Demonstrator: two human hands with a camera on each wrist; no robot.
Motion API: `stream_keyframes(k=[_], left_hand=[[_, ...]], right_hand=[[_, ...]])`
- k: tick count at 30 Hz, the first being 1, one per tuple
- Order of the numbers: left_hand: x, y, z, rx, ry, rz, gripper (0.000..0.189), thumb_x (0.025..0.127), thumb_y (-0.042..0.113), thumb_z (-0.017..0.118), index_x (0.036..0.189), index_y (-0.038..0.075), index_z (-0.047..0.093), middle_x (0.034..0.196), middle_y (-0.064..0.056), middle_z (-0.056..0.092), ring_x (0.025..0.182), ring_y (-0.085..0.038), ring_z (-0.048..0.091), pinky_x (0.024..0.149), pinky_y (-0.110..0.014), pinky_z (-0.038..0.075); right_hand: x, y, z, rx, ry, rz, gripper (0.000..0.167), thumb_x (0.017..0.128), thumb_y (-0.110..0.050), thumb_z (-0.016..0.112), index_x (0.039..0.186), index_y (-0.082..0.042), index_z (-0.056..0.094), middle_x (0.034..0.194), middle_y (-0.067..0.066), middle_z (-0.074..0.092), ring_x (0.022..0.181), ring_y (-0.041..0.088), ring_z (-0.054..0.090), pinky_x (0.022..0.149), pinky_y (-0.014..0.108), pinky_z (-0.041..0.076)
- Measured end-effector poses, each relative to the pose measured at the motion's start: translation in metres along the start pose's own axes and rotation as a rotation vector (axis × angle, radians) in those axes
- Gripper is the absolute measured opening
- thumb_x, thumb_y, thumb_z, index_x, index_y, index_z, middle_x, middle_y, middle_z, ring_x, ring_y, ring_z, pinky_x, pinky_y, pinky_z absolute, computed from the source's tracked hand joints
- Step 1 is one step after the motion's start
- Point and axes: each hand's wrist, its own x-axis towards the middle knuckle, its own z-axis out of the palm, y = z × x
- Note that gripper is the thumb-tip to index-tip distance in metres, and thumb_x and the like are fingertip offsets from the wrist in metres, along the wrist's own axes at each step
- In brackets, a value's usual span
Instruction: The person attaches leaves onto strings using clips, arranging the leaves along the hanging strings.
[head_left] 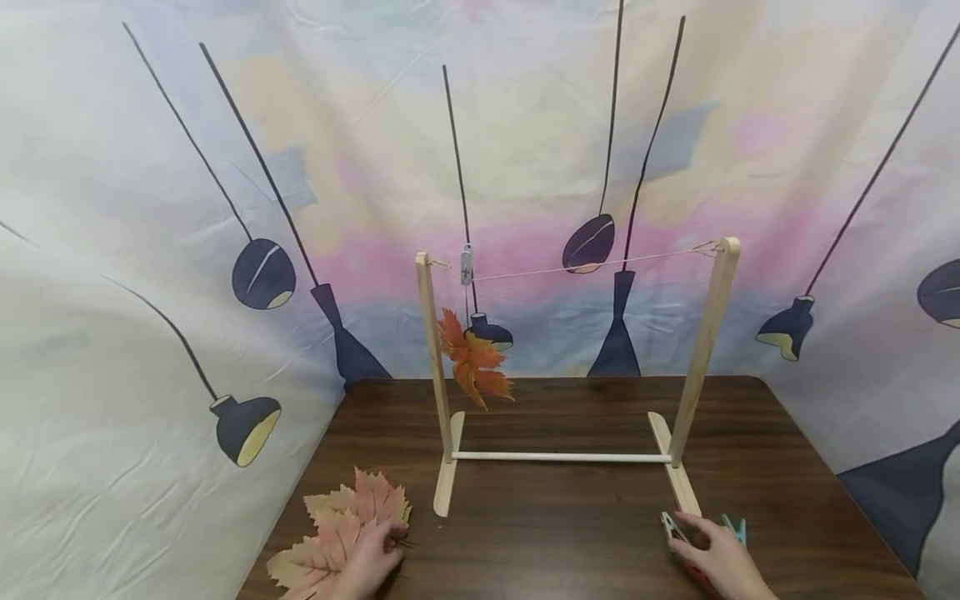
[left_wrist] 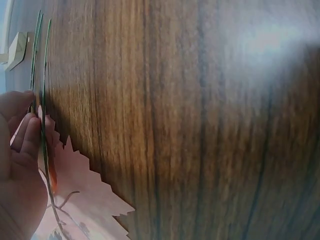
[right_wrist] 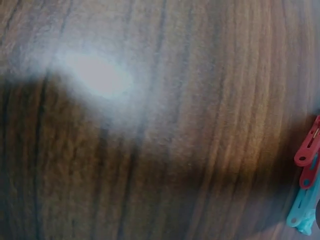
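My left hand [head_left: 372, 557] is at the table's front left, on a spread of pale pink-orange artificial maple leaves [head_left: 330, 533]. Thumb and fingers pinch thin green leaf stems [left_wrist: 34, 65], and another stem runs beside the fingertips. At the front right, my right hand [head_left: 716, 557] has thumb and index finger around a pale grey clothespin [head_left: 670, 526]. A teal clothespin [head_left: 736, 531] lies just beyond that hand. Red clothespins [head_left: 699, 575] are partly hidden under it; the right wrist view shows red and teal ones overlapping at its right edge.
A wooden frame [head_left: 708, 350] stands mid-table, with a string [head_left: 570, 271] between its posts and a white rod [head_left: 562, 457] low down. A grey clothespin [head_left: 467, 265] on the string's left holds a hanging orange maple leaf [head_left: 476, 362]. A printed cloth [head_left: 525, 167] hangs behind the table.
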Motion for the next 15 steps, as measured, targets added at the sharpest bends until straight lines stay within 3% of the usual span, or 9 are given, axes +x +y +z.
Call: stream_keyframes(k=[9,15], left_hand=[[0.000,0.001,0.000,-0.002,0.000,-0.003,0.021,0.073,-0.008,0.067,0.090,0.003,0.062,0.084,-0.002,0.061,0.075,-0.015,0.053,0.063,-0.028,0.045],[0.004,0.004,0.000,-0.006,0.084,0.004,0.021,0.072,-0.009,0.068,0.090,0.002,0.063,0.087,-0.004,0.063,0.078,-0.018,0.056,0.066,-0.030,0.046]], right_hand=[[-0.001,0.009,-0.001,-0.007,0.027,0.008,0.062,0.081,-0.045,0.069,0.124,-0.002,0.058,0.124,0.028,0.054,0.109,0.049,0.050,0.080,0.059,0.043],[-0.002,0.015,-0.002,-0.043,0.033,0.015,0.060,0.081,-0.043,0.070,0.122,-0.002,0.059,0.121,0.029,0.055,0.106,0.050,0.051,0.079,0.059,0.044]])
